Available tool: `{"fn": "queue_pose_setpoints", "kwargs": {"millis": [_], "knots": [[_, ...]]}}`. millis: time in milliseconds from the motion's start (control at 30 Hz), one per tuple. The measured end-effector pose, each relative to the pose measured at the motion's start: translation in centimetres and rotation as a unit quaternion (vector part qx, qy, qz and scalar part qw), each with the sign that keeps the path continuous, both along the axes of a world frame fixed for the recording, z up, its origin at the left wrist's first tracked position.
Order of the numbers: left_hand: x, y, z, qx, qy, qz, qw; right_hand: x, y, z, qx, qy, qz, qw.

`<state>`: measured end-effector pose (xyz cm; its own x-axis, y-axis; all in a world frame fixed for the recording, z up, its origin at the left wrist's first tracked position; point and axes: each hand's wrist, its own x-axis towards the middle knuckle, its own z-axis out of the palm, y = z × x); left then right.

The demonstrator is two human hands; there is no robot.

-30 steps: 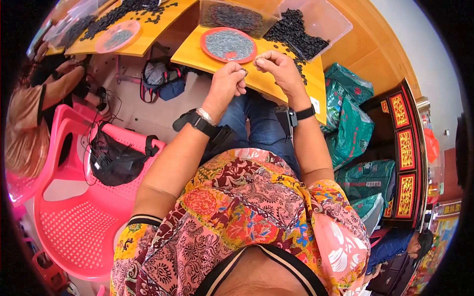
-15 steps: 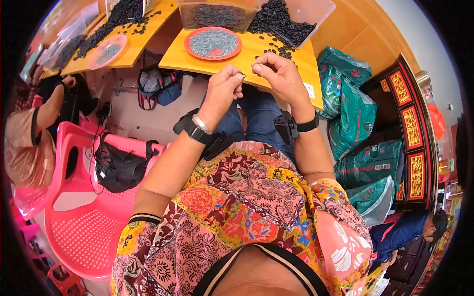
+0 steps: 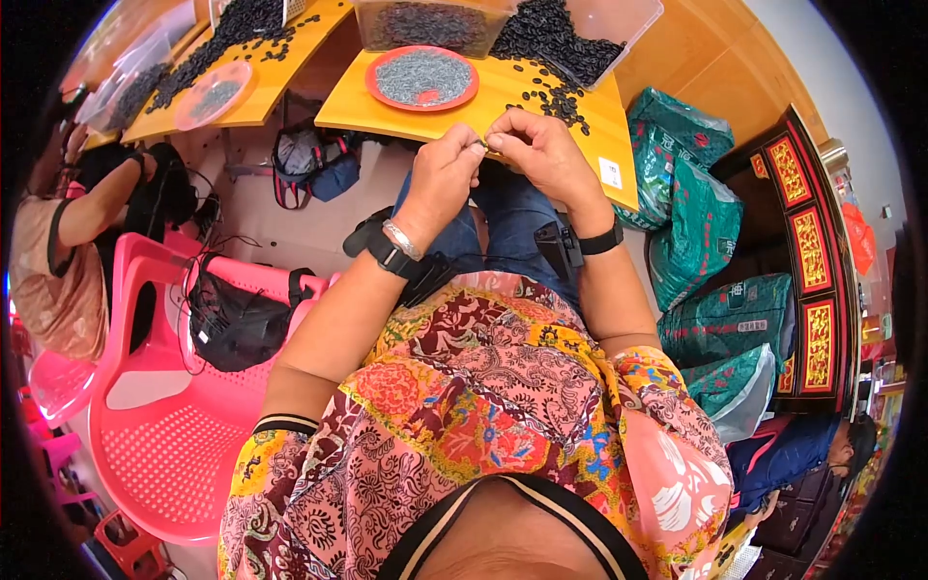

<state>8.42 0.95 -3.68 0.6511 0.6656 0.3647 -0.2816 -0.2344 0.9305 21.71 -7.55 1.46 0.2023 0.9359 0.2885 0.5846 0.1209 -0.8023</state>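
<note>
Yellow table [image 3: 503, 106] up top, red plate [image 3: 421, 77] of small grey bits, black pieces [image 3: 561, 43] spilling from a clear tub.
Both hands meet just below the table edge: left hand [image 3: 440, 179] and right hand [image 3: 536, 155] pinch one tiny dark piece [image 3: 482, 144] between fingertips, too small to make out.

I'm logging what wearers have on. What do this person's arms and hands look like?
Both forearms are bare. The left wrist carries a silver bangle beside a black band with a black device. The right wrist has a black band too. Short patterned sleeves in pink, orange and yellow; the left sleeve has a black-striped cuff.
</note>
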Motion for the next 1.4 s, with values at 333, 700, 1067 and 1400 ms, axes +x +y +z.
{"fn": "queue_pose_setpoints", "kwargs": {"millis": [333, 700, 1067, 1400], "knots": [[0.1, -0.1, -1.0, -0.055, -0.02, -0.016, 0.998, -0.7, 0.8, -2.4, 0.043, -0.024, -0.058, 0.997], [0.1, 0.6, -1.3, -0.125, -0.011, -0.056, 0.991, 0.2, 1.1, -3.2, 0.018, 0.152, -0.006, 0.988], [0.2, 0.7, -1.1, -0.14, -0.022, -0.06, 0.988, 0.6, 0.3, -2.5, -0.02, 0.243, 0.038, 0.969], [0.4, 0.8, -2.0, -0.069, 0.035, -0.078, 0.994, 0.7, 0.3, -2.7, -0.013, 0.135, 0.017, 0.991]]}}
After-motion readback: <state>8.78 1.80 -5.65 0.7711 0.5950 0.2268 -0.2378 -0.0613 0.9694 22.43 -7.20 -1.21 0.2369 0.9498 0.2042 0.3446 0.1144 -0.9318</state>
